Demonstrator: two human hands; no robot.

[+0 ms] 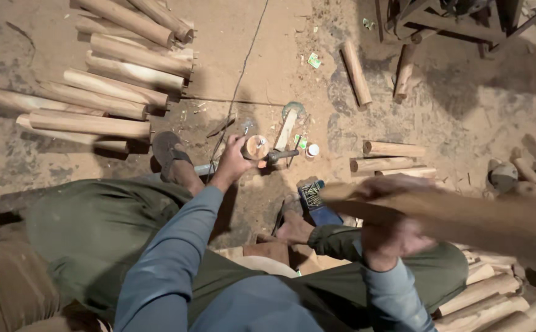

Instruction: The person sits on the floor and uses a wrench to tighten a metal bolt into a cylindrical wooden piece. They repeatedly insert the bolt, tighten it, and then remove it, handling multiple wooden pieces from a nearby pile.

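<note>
A round wooden piece (pixel 256 147) was gripped end-on in the left hand (pixel 234 161), fingers wrapped tight around it, held low over the dirt floor (pixel 477 110) near its middle, just beside a dark metal tool (pixel 283 154) — contact between them could not be told. A long wooden billet (pixel 458 215) was held in the right hand (pixel 391 237), blurred, fingers closed on it from below. Turned wooden blanks (pixel 120 80) were stacked toward the floor's upper left corner; more lay at the lower right. A sandalled foot (pixel 171 154) was planted close by the left hand. Likely risk — the swinging billet could clip the loose short logs (pixel 391 157) or the knee, given the crowded floor and the fast motion.
</note>
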